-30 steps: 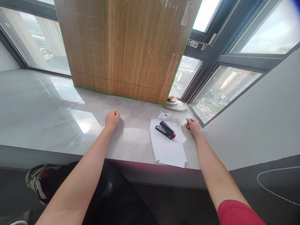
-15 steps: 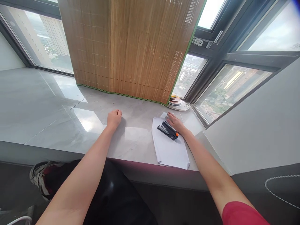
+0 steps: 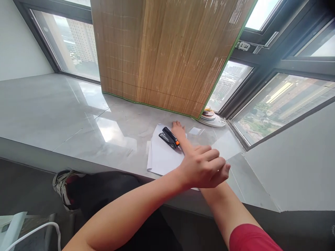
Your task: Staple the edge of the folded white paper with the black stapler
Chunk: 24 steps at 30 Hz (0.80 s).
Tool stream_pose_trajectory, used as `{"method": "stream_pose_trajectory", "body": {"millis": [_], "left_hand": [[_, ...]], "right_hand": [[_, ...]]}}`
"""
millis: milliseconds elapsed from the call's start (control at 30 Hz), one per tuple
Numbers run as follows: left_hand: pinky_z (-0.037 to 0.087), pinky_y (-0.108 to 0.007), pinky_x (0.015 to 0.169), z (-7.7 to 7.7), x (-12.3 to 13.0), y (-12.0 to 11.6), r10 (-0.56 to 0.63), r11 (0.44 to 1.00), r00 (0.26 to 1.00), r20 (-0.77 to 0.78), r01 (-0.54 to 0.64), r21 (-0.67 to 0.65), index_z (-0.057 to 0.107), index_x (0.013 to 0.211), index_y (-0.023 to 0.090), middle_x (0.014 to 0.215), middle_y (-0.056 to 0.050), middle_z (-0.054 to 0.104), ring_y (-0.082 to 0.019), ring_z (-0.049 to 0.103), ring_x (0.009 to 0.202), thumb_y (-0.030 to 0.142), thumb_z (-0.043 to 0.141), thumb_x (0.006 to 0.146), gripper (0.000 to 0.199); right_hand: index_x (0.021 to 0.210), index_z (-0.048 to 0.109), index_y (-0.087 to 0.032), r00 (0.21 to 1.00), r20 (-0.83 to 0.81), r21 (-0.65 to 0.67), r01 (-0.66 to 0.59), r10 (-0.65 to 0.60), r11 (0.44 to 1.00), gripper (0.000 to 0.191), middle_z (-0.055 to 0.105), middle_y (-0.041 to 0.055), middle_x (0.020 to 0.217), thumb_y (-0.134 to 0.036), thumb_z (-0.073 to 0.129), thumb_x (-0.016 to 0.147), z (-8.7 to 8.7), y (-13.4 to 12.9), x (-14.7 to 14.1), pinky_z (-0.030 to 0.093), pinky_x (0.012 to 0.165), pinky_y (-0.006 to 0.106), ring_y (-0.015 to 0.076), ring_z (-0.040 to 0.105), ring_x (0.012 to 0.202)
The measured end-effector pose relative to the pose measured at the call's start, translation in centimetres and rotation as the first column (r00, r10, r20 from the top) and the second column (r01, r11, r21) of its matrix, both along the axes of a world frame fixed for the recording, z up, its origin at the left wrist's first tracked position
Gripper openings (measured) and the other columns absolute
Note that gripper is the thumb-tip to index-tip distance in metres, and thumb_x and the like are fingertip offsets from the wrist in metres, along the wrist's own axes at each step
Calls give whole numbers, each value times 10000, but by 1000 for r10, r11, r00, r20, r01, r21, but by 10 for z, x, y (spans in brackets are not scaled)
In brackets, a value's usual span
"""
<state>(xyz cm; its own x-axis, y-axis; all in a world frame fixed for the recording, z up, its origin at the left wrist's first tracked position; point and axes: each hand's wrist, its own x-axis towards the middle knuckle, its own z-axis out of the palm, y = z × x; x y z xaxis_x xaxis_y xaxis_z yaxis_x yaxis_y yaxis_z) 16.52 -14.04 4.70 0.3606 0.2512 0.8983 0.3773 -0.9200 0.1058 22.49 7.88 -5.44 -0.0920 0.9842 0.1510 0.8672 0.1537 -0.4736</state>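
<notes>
A white sheet of paper point(image 3: 163, 155) lies on the grey sill, its corners bent and its right part hidden by my arms. On it rests a black stapler point(image 3: 169, 138) with an orange part at one end. My right hand point(image 3: 179, 129) lies by the paper's far right edge, close beside the stapler. Its fingers reach forward, apart, and hold nothing that I can see. My left hand point(image 3: 205, 167) is raised and crosses over my right forearm. Its fingers are curled into a loose fist with nothing showing in them.
A bamboo blind point(image 3: 162, 59) with green edging hangs down to the back of the sill point(image 3: 125, 125). Stacked plates point(image 3: 210, 116) stand in the corner by the window. A white cable point(image 3: 49, 225) curves at lower left.
My left hand has risen from the sill and swung right, across my right forearm. The paper, stapler and right hand have shifted left along the sill. The view has turned slightly left.
</notes>
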Motion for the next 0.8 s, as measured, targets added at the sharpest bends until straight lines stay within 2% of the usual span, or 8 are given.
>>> {"method": "stream_pose_trajectory", "body": {"millis": [67, 167, 300, 500, 600, 667, 733, 800], "left_hand": [[413, -342, 648, -8, 3, -5, -19, 1000, 1000, -18, 19, 4, 571, 690, 230, 685, -23, 516, -181, 499, 694, 332, 613, 1060, 386], [401, -328, 627, -13, -7, 6, -3, 1000, 1000, -26, 2, -28, 564, 683, 224, 682, -18, 505, -171, 496, 684, 304, 589, 1067, 393], [351, -318, 593, -8, -30, 26, 61, 993, 997, 47, -56, -104, 531, 684, 219, 692, -18, 511, -164, 499, 692, 283, 525, 1097, 418], [325, -319, 590, -8, -44, 40, 119, 981, 978, 171, -90, -171, 472, 670, 219, 672, -9, 487, -159, 490, 685, 275, 482, 1118, 451], [311, -320, 578, -12, -43, 42, 95, 983, 979, 180, -63, -174, 472, 669, 219, 675, -15, 503, -161, 501, 695, 288, 488, 1114, 450], [304, -320, 575, -14, -43, 43, 88, 982, 978, 188, -53, -181, 471, 667, 220, 666, -15, 499, -163, 500, 692, 287, 488, 1108, 446], [310, -320, 582, -14, -44, 45, 85, 979, 979, 185, -48, -200, 467, 661, 222, 654, -14, 489, -164, 493, 685, 286, 484, 1105, 449], [321, -322, 593, -12, -45, 46, 75, 975, 979, 189, -32, -220, 460, 655, 223, 649, -13, 485, -163, 487, 677, 292, 476, 1104, 454]], "right_hand": [[1574, 497, -130, 998, 58, -27, -18, 19, 999, 578, 366, 244, 1758, -169, 382, 1009, 2, 6, -47, 116, 1311, 800, 398, 258, 1676], [1557, 510, -187, 998, 13, -28, -62, 63, 998, 611, 371, 208, 1765, -89, 355, 975, 5, 12, -110, 67, 1263, 872, 383, 257, 1675], [1500, 544, -208, 994, 31, -38, -107, 108, 994, 628, 353, 168, 1781, -27, 297, 952, 10, 15, -161, 32, 1250, 894, 334, 242, 1680], [1492, 549, -177, 991, 30, -49, -127, 128, 991, 671, 335, 142, 1798, 24, 276, 912, 13, 16, -173, 64, 1273, 865, 322, 231, 1686], [1465, 571, -188, 988, -72, 20, -137, 138, 990, 614, 374, 120, 1778, -26, 317, 930, 20, 15, -171, 168, 1333, 732, 307, 238, 1682], [1374, 616, -186, 965, -211, 86, -138, 153, 987, 503, 524, 139, 1658, -100, 317, 978, 27, 9, -168, 315, 1317, 583, 289, 409, 1587], [1252, 643, -198, 902, -391, 101, -156, 183, 983, 414, 671, 138, 1441, -234, 278, 1060, 33, -5, -163, 472, 1188, 472, 271, 603, 1377], [1202, 638, -230, 820, -508, 94, -251, 263, 963, 386, 717, 98, 1300, -408, 311, 1101, 34, -26, -155, 539, 1052, 419, 258, 673, 1217]]}}
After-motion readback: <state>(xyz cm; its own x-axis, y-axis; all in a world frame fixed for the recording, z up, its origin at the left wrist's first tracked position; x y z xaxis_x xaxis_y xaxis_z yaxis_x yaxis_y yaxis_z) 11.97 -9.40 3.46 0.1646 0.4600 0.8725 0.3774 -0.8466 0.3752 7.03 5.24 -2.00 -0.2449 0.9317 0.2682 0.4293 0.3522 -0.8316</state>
